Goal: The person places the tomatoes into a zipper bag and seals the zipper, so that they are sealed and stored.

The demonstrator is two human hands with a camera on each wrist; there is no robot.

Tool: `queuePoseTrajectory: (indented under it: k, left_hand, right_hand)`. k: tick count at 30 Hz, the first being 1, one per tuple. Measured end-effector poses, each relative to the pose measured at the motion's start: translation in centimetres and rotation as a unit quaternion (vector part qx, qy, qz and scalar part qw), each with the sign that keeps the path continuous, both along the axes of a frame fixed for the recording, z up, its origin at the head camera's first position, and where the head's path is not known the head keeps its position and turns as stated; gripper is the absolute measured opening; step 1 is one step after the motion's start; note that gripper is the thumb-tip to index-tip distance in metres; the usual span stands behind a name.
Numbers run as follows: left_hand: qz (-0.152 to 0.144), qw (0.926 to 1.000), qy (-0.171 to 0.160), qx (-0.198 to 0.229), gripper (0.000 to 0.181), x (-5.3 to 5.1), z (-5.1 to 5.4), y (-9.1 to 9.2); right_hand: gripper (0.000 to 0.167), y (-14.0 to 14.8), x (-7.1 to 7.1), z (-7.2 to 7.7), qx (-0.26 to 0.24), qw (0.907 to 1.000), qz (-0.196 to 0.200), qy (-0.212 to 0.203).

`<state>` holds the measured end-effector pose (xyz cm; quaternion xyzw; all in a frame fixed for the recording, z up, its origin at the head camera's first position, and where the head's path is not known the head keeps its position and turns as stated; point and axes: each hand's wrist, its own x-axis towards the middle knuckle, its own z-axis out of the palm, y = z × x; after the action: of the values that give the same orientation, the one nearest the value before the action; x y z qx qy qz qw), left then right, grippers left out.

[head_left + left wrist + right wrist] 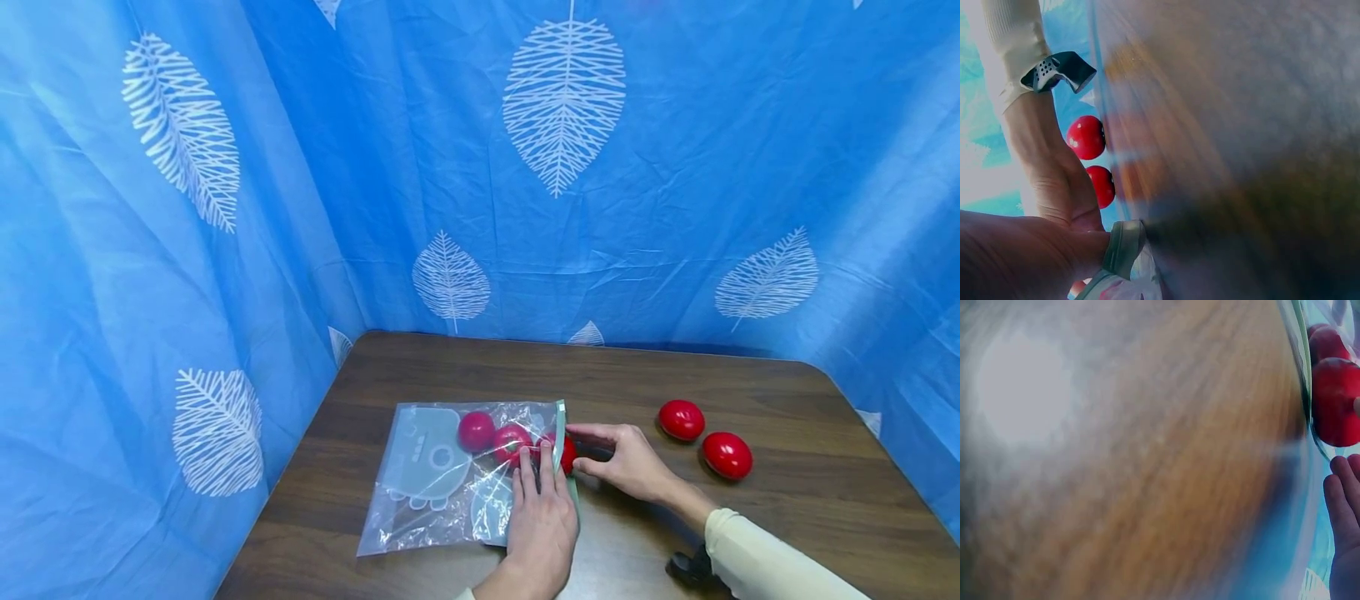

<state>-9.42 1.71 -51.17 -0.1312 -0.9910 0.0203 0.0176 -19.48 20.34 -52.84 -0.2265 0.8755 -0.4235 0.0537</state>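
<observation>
A clear zip bag (427, 529) with a green edge and pale green print lies flat on the table. Inside are a dark red tomato (476, 432) and a second tomato (512, 443) beside it. A third tomato (566, 457) sits at the bag's mouth, partly hidden by the fingers. My left hand (543, 525) rests on the bag near its green edge, fingers straight. From the right, my right hand (630, 462) reaches to the mouth, thumb and fingers spread around the third tomato. In the right wrist view, extended fingertips (1334, 478) lie just below that tomato (1335, 403).
Two more red tomatoes, the farther one (682, 420) and the nearer one (727, 456), lie on the brown wooden table (465, 367) to the right. A black device (688, 567) is at the right wrist. A blue leaf-patterned curtain (375, 167) hangs behind the table.
</observation>
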Motion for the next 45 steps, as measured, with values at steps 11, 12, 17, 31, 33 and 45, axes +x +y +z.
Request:
queuePoseTrajectory:
  k: [11,12,17,31,33,45]
  left_hand:
    - [-0.005,0.9999,0.011,-0.001,0.05,0.1,0.0,-0.2]
    - [-0.005,0.9999,0.014,-0.001,0.048,0.2,0.0,-0.2]
    - [-0.004,0.9996,0.029,0.004,0.047,0.3,-0.1,-0.1]
    - [-0.006,0.9991,0.041,-0.006,0.052,0.3,-0.3,0.0]
    - [-0.006,0.9991,0.041,-0.008,0.053,0.3,-0.2,0.0]
    - [-0.011,0.9994,0.032,-0.009,0.057,0.2,-0.1,-0.1]
  right_hand:
    - [0.051,-0.7,-0.3,-0.4,0.022,0.9995,-0.001,0.021]
    - [0.051,-0.8,-0.4,-0.4,0.023,0.9994,-0.001,0.026]
    - [0.048,-1.5,-0.5,-0.5,0.027,0.9987,0.005,0.044]
    - [0.041,-3.2,-0.9,-0.5,0.009,0.9988,0.034,0.034]
    - [0.041,-3.2,-1.0,-0.5,0.012,0.9985,0.04,0.036]
    - [0.039,-3.7,-1.0,-0.4,0.015,0.9974,0.04,0.059]
